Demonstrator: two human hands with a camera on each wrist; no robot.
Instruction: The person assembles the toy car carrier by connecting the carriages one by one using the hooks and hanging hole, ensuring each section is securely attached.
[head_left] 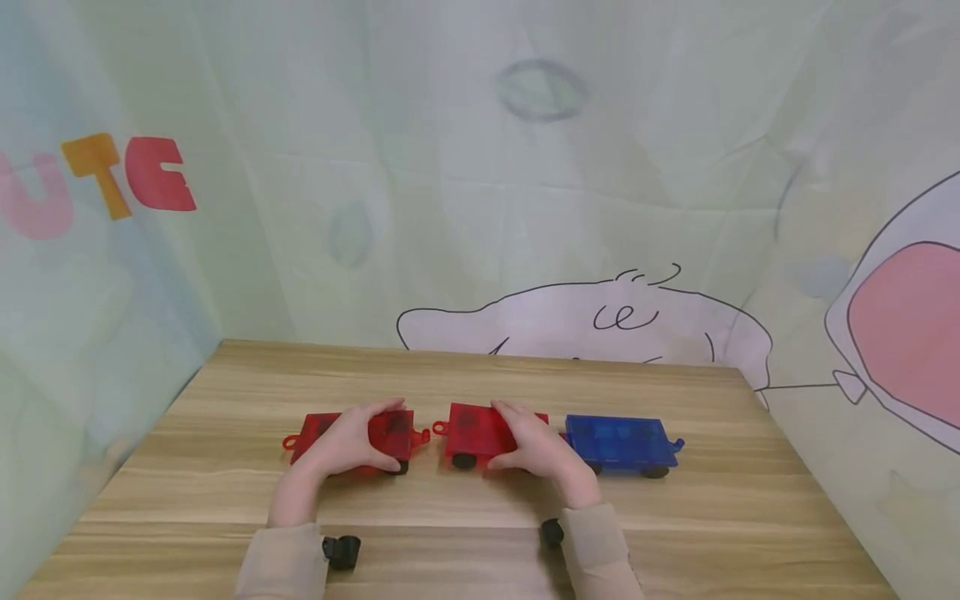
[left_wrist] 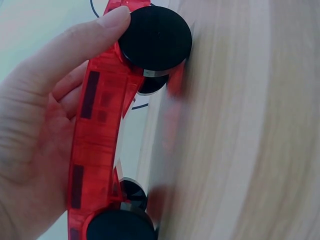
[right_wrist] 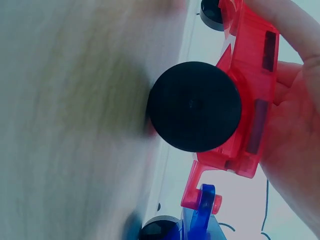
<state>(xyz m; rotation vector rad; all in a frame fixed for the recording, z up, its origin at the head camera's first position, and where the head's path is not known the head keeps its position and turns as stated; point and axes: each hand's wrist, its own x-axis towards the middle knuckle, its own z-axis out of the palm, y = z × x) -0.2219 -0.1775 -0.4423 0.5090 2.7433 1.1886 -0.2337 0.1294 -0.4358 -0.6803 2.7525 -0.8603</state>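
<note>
Two red see-through toy train cars with black wheels stand in a row with a blue one. My left hand [head_left: 343, 443] grips the left red car [head_left: 392, 425] across its sides, thumb by a front wheel [left_wrist: 156, 37]. The middle red car [head_left: 471, 429] is held the same way by my right hand [head_left: 538, 446]. A small gap parts the left car's hook [head_left: 422, 437] from the middle car's ring [head_left: 440, 428]. At the middle car's other end, its red hook [right_wrist: 192, 187] sits through the blue ring [right_wrist: 204, 207] of the blue car [head_left: 618, 442].
All the cars are on a wood-grain table [head_left: 450, 550]. Behind it hangs a printed cloth [head_left: 465, 192] with cartoon drawings and letters. Black wrist devices [head_left: 342, 552] show beside both sleeves [head_left: 283, 560].
</note>
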